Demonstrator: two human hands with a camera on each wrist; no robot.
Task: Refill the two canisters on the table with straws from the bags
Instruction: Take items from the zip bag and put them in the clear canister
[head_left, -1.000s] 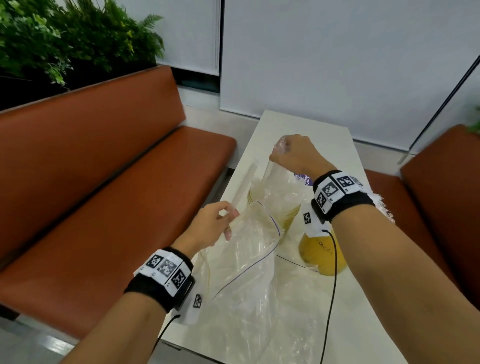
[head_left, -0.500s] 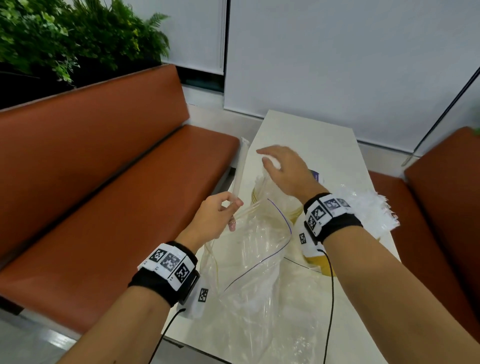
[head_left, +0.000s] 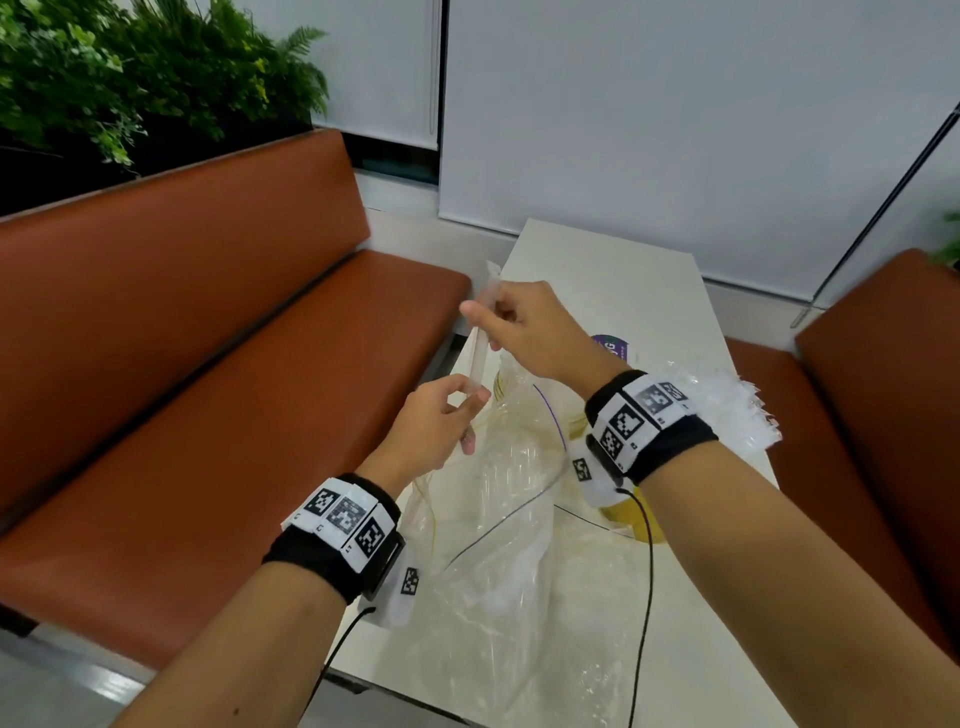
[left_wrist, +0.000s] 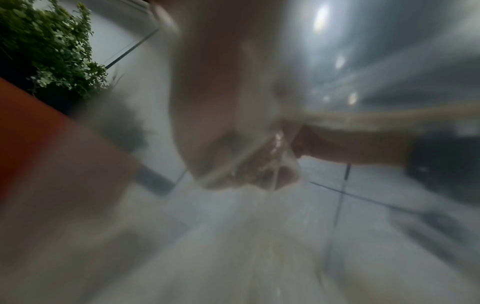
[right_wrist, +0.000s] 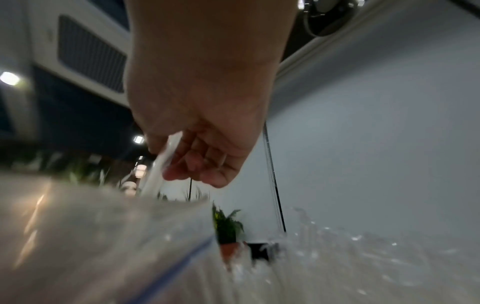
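Observation:
A clear zip bag (head_left: 498, 499) with a purple seal line stands crumpled on the white table (head_left: 623, 275), in front of me. My left hand (head_left: 441, 421) pinches the lower end of a wrapped straw (head_left: 480, 338) above the bag's mouth. My right hand (head_left: 524, 327) pinches the same straw near its top, also seen as the straw (right_wrist: 161, 164) between thumb and fingers. A yellow canister (head_left: 631, 519) sits behind the bag under my right wrist, stuffed with wrapped straws (head_left: 727, 410). A second canister rim (head_left: 501, 379) shows through the bag.
Orange-brown benches (head_left: 234, 389) run along both sides of the narrow table. Green plants (head_left: 130, 78) stand behind the left bench. A purple sticker (head_left: 610, 348) lies on the tabletop. Black cables hang from both wrist cameras over the table's near end.
My right hand has swung left from above the canister to the straw that my left hand holds and taken its upper end. The left hand has stayed at the bag's mouth.

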